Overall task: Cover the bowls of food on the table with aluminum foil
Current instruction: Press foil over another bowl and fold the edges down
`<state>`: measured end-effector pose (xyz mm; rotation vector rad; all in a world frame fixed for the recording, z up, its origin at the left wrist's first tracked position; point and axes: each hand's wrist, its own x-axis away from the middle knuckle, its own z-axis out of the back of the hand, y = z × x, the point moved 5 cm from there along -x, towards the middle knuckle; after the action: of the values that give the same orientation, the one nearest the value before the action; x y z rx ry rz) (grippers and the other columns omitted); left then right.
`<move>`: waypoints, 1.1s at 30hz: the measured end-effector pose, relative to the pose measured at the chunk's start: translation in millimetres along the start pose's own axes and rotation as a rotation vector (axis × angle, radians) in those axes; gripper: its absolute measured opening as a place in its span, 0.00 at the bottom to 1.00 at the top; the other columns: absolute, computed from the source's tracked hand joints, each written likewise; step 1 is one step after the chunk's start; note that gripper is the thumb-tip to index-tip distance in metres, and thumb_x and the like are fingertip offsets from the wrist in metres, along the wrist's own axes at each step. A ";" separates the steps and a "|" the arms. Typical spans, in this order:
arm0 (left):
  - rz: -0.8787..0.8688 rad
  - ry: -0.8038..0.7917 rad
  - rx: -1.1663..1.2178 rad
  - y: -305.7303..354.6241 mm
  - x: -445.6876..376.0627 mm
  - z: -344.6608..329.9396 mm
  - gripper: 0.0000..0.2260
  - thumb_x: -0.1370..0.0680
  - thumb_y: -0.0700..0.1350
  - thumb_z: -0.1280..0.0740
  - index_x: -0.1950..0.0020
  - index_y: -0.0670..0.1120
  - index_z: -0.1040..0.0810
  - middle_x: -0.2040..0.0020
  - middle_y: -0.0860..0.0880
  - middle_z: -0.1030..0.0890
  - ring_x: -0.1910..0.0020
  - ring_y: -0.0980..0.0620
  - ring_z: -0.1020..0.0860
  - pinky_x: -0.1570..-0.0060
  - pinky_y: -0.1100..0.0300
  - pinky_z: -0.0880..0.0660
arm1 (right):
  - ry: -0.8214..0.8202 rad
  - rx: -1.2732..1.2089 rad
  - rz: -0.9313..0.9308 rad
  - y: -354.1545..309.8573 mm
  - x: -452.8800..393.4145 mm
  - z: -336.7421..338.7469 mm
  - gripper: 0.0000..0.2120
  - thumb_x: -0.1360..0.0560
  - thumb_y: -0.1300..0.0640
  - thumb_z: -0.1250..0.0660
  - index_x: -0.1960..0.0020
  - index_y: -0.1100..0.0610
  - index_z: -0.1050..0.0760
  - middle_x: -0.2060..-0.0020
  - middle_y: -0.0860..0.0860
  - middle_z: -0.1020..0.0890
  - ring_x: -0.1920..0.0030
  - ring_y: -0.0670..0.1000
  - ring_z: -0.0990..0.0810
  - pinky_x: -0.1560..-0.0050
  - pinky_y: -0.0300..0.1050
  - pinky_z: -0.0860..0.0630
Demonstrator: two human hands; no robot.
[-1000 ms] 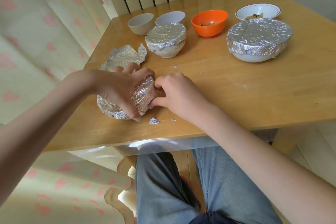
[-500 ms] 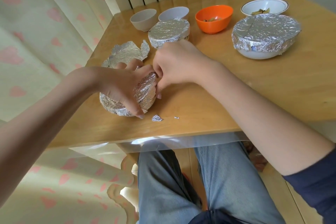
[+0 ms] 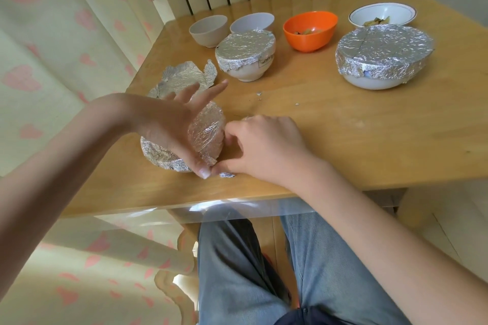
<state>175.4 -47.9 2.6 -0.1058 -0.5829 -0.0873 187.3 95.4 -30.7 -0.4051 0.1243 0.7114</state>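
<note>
foil-wrapped bowl (image 3: 206, 134) tilted near the tabletop's front-left edge, two foil-capped bowls (image 3: 245, 54) (image 3: 383, 57) mid-table, orange bowl (image 3: 310, 30) and white bowl (image 3: 383, 14) uncovered at the far edge

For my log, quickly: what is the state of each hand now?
Left hand: open, fingers spread, resting on the foil-wrapped bowl.
Right hand: fingers curled, pinching the foil's lower edge.

Soft, even daylight fills the scene; it is bright without harsh contrast. Shadows under the bowls on the counter (image 3: 369, 140) are faint and short. The glossy counter edge nearest the camera carries a pale streak of glare, and the crinkled foil (image 3: 383, 45) glints in small highlights. The wide-angle lens bends the curtain (image 3: 52, 60) and the counter edges outward. The left hand's (image 3: 171, 124) raised fingers show slight motion blur.
</note>
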 end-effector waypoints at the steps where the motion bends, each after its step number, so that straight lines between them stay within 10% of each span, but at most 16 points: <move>1: -0.020 0.015 -0.029 0.5 2.1 1.6 0.65 0.56 0.74 0.26 0.38 0.78 0.75 0.24 0.59 0.72 0.23 0.45 0.68 0.28 0.33 0.55 | 0.009 0.010 -0.009 -1.1 1.4 -3.0 0.26 0.36 0.26 0.36 0.50 0.45 0.27 0.59 0.43 0.24 0.53 0.50 0.24 0.61 0.44 0.39; 4: -0.137 0.056 -0.129 4.3 1.4 0.7 0.60 0.49 0.67 0.21 0.33 0.80 0.64 0.25 0.65 0.69 0.25 0.51 0.71 0.28 0.32 0.57 | 0.066 0.037 -0.039 -5.2 4.5 -11.9 0.30 0.35 0.26 0.37 0.46 0.49 0.27 0.51 0.47 0.19 0.49 0.52 0.21 0.60 0.44 0.38; 8: -0.263 0.063 -0.061 8.5 -4.4 -3.2 0.45 0.44 0.58 0.18 0.44 0.80 0.48 0.32 0.66 0.48 0.26 0.55 0.50 0.30 0.47 0.37 | 0.127 0.030 -0.087 -10.9 5.0 -15.6 0.25 0.30 0.30 0.38 0.48 0.51 0.25 0.53 0.49 0.19 0.50 0.52 0.20 0.62 0.42 0.38; 24: -0.300 0.075 -0.049 6.3 -11.6 -3.7 0.41 0.44 0.59 0.18 0.47 0.79 0.45 0.35 0.66 0.48 0.31 0.61 0.52 0.32 0.49 0.35 | -0.009 0.026 -0.088 4.1 -29.4 7.0 0.28 0.45 0.28 0.28 0.70 0.52 0.32 0.72 0.44 0.32 0.61 0.50 0.28 0.64 0.42 0.38; 33: -0.294 0.079 -0.045 6.7 -11.0 -3.1 0.42 0.42 0.58 0.18 0.47 0.80 0.48 0.35 0.64 0.48 0.31 0.59 0.51 0.33 0.52 0.37 | 0.056 -0.135 -0.139 3.5 -7.4 1.8 0.28 0.42 0.26 0.32 0.72 0.51 0.30 0.72 0.44 0.23 0.64 0.46 0.24 0.64 0.41 0.32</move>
<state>168.7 -41.0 -6.5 -0.0588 -0.5141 -0.3887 179.3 94.0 -28.4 -0.5578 0.0996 0.5732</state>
